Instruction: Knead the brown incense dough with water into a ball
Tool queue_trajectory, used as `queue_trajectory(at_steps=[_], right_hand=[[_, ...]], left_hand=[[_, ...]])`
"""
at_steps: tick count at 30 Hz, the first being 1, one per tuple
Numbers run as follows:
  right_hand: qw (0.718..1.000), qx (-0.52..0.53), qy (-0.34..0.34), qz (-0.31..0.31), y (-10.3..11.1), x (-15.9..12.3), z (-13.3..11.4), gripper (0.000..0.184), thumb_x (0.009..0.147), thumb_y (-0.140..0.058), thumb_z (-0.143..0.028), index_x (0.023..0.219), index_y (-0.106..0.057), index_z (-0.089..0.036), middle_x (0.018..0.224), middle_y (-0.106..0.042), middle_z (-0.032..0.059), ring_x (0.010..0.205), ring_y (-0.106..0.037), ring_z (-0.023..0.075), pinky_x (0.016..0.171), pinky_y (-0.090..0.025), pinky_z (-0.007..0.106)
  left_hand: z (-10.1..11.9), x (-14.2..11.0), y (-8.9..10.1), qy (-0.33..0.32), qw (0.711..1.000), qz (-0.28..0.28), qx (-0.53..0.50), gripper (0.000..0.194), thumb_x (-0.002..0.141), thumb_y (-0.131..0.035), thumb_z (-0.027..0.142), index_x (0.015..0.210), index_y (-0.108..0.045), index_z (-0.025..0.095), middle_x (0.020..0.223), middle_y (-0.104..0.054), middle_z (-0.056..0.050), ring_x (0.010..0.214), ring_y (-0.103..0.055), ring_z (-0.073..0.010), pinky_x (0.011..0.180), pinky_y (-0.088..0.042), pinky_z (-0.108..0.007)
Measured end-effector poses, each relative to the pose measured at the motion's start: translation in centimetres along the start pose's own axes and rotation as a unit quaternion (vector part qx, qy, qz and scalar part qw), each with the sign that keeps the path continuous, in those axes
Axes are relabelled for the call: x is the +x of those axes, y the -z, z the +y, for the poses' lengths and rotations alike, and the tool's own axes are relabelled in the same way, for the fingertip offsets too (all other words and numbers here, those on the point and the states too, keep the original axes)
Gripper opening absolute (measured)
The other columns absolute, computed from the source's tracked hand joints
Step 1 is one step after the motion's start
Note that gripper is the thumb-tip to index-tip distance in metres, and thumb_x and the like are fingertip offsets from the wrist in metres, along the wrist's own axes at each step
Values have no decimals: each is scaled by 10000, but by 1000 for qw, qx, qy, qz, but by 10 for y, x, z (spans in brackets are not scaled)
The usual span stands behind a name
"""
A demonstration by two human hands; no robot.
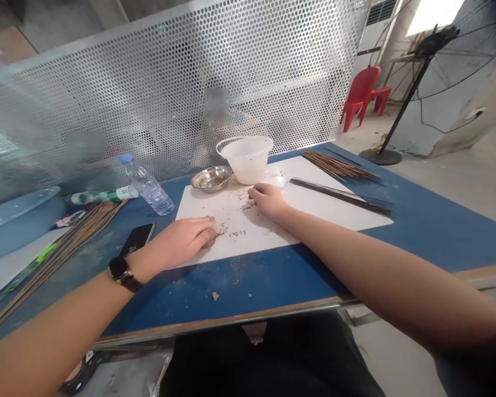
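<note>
My left hand (188,240), with a dark watch on its wrist, rests on the left part of a white sheet (314,209), fingers stretched forward and nothing visible in them. Brown crumbs (231,231) lie scattered just beyond its fingertips. My right hand (268,199) is over the sheet in front of a white plastic bucket (248,160). Its fingers are curled and pressed together; what they hold, if anything, is hidden. Beside the bucket stands a shiny metal bowl (211,179).
Thin brown sticks (334,165) and dark thin rods (341,196) lie right. At left are a water bottle (151,190), a phone (138,238), more sticks (80,229) and a blue basin (20,220). A perforated metal screen (169,99) borders the blue table (430,220).
</note>
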State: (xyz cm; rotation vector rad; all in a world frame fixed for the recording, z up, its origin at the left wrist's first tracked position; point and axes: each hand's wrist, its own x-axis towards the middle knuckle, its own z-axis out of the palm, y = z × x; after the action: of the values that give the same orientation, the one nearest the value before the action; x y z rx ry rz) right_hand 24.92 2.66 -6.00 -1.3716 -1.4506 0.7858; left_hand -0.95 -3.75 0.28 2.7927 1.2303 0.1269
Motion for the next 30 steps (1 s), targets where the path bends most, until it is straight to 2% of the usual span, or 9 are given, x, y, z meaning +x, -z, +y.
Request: queue_trajectory(at_steps=[3,5,7,10,15,23,25,28,30], right_hand=[[1000,2,4,-1,-1,1,1,197,822,-518,-299,643,-514,-216,632,-553,-14,695,-531,178,639,-361,304],[1000,4,6,-1,-1,2,2,204,823,-517,-304,639,-509,-216,632,-554,-15,695,-532,176,638,-363,302],[1000,4,6,-2,-1,3,4,204,821,-519,-310,640,-511,-216,634,-558,-15,693,-530,174,638,-362,303],[1000,1,9,-3,-2,4,6,196,818,-521,-318,652,-533,-213,637,-568,-14,692,-527,174,642,-358,306],[1000,1,7,-4,-2,3,4,202,828,-511,-326,673,-565,-208,625,-565,-13,691,-543,176,649,-372,303],[1000,5,2,-7,0,0,0,184,827,-510,-296,678,-566,-204,638,-568,-6,688,-538,177,645,-371,303],[1000,4,4,-10,-1,0,1,184,828,-517,-296,671,-553,-207,634,-559,-10,685,-530,175,640,-361,303],[1000,0,7,-9,-2,0,1,193,831,-518,-294,657,-526,-212,632,-550,-15,688,-524,173,642,-353,302],[1000,-3,9,-7,-3,1,2,200,833,-512,-293,650,-515,-214,634,-548,-17,692,-524,171,644,-353,303]], left_hand=[[6,-3,0,67,996,34,-39,519,1045,-340,496,695,-593,207,743,-711,-32,686,-653,-187,665,-497,-328],[6,4,-8,78,994,71,-40,532,1042,-334,500,621,-490,214,601,-603,-17,573,-555,-174,598,-444,-328],[2,18,-17,31,995,89,-21,495,1035,-332,496,702,-554,205,692,-628,-41,680,-582,-202,670,-467,-355],[-10,49,-27,-36,992,122,8,441,1030,-355,503,1159,-639,192,1162,-665,-107,1119,-580,-275,972,-458,-463],[-19,83,-35,-6,991,131,25,571,1040,-309,530,1353,-584,140,1370,-580,-165,1313,-486,-317,1108,-375,-535],[-6,2,-15,-21,998,31,50,637,1040,-286,562,1440,-566,152,1557,-495,-160,1454,-431,-342,1175,-330,-575],[-5,-17,-6,-7,1000,-14,11,570,1053,-291,526,1403,-605,203,1473,-597,-112,1375,-536,-301,1133,-414,-507],[-3,-24,-1,27,998,-46,-28,548,1066,-261,493,1181,-738,249,1244,-740,-61,1162,-685,-263,988,-531,-425],[-3,-13,-8,45,999,-9,-21,566,1061,-257,506,1203,-735,240,1285,-716,-88,1218,-655,-295,1030,-509,-472]])
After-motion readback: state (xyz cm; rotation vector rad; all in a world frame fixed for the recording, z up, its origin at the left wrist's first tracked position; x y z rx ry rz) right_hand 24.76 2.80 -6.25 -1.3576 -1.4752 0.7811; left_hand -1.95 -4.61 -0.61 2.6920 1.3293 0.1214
